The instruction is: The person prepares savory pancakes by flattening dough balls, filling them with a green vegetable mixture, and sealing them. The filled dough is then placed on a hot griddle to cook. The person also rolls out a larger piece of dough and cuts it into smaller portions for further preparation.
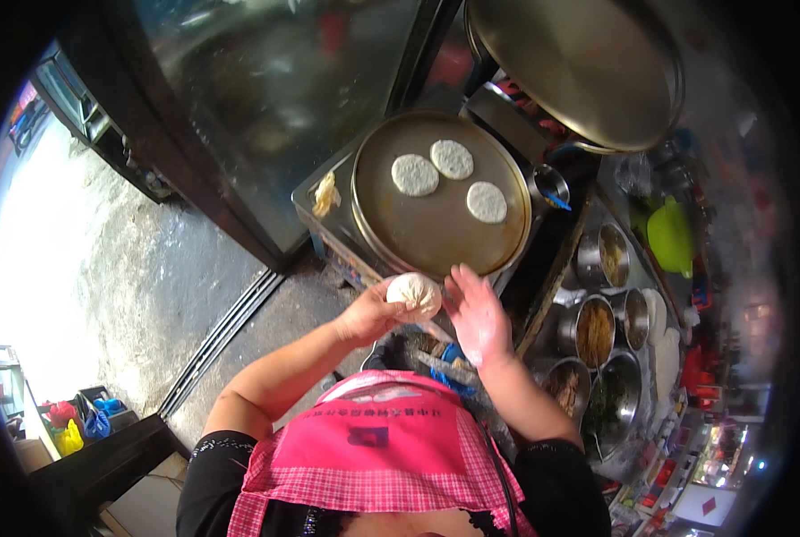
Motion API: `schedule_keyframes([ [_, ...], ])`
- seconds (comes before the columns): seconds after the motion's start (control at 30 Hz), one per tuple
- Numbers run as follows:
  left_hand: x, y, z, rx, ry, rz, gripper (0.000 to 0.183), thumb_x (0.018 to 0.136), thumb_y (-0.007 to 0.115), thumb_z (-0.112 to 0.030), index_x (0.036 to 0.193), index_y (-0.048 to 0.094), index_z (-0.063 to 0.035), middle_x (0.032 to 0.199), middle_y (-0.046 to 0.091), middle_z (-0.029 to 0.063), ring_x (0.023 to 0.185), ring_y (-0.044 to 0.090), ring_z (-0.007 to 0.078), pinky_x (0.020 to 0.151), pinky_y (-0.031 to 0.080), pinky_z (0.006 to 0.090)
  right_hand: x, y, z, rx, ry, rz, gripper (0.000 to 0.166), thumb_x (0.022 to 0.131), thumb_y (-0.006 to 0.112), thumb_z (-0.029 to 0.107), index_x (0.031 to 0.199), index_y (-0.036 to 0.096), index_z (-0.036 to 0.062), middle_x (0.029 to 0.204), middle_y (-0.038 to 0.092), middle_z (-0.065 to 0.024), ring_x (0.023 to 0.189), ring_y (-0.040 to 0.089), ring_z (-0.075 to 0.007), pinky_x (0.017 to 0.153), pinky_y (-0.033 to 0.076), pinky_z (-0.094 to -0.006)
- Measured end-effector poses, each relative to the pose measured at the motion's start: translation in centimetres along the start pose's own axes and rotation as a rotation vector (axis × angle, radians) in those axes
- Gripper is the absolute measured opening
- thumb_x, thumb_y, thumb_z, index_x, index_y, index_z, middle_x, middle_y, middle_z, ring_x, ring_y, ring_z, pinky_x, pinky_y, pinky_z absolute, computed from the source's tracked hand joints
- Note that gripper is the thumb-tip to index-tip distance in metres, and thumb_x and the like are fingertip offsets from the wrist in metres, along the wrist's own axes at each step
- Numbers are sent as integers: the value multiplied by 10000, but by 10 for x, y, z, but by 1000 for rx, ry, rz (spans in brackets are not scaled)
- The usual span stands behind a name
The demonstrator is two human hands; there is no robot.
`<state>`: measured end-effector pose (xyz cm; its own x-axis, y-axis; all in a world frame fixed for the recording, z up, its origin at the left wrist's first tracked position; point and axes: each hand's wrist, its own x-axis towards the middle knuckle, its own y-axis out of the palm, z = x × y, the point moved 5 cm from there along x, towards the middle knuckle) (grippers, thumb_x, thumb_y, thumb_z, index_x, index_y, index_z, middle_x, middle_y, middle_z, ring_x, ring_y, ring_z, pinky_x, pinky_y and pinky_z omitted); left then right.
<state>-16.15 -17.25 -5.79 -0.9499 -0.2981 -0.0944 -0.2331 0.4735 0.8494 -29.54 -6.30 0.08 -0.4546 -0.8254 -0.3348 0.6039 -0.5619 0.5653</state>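
My left hand [374,314] grips a round, pleated filled dough bun [414,295], its gathered side facing up toward me. Close on the bun's right is my right hand [477,315], fingers extended and palm dusted with what looks like flour. It holds nothing; whether its fingertips touch the bun I cannot tell. Just beyond both hands sits a large round griddle pan [433,241]. Three flattened dough cakes lie on it: one on the left [414,175], one at the top [451,159] and one on the right [486,202].
A large metal lid [581,67] stands raised behind the griddle. Metal bowls of fillings, including a shredded one [595,332] and a green one [611,396], stand at right beside pale dough [666,356]. A small metal cup [549,180] adjoins the pan. Glass panel [279,87] rises at left.
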Motion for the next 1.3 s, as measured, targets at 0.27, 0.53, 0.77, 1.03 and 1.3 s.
schedule_keyframes([
  [0.27,78,-29,29,-243,-140,-89,557,873,622,-72,1393,428,-26,1366,528,119,1272,508,274,1123,358,426,42,-85,7,175,80,-43,572,980,471,453,1352,453,19,1377,489,-116,1287,452,-276,1088,358,-437],
  [0.53,162,-21,15,-177,-120,-230,424,894,654,-55,1291,507,-25,1226,621,89,1114,622,229,988,504,395,68,-127,44,192,51,-87,550,991,466,449,1326,495,14,1332,538,-119,1239,508,-264,1068,394,-427],
  [0.77,234,-111,13,742,-298,-498,432,790,771,-88,1178,601,-6,1025,684,101,922,674,198,808,559,342,76,-156,35,179,71,-275,492,1007,458,389,1309,503,3,1305,561,-133,1214,532,-267,1044,421,-414],
  [1.03,309,-61,-18,2065,431,295,584,790,729,-274,1293,552,-35,1300,574,152,1226,528,353,1006,460,410,111,-141,16,143,51,-382,461,994,490,340,1318,504,13,1358,515,-164,1268,495,-289,1081,378,-417],
  [1.3,308,-114,-51,2235,144,197,630,933,562,-301,1459,354,-24,1537,327,130,1464,212,311,1206,113,486,240,-196,33,-1234,-399,-409,528,1008,462,325,1445,388,39,1509,349,-183,1411,317,-327,1150,241,-496],
])
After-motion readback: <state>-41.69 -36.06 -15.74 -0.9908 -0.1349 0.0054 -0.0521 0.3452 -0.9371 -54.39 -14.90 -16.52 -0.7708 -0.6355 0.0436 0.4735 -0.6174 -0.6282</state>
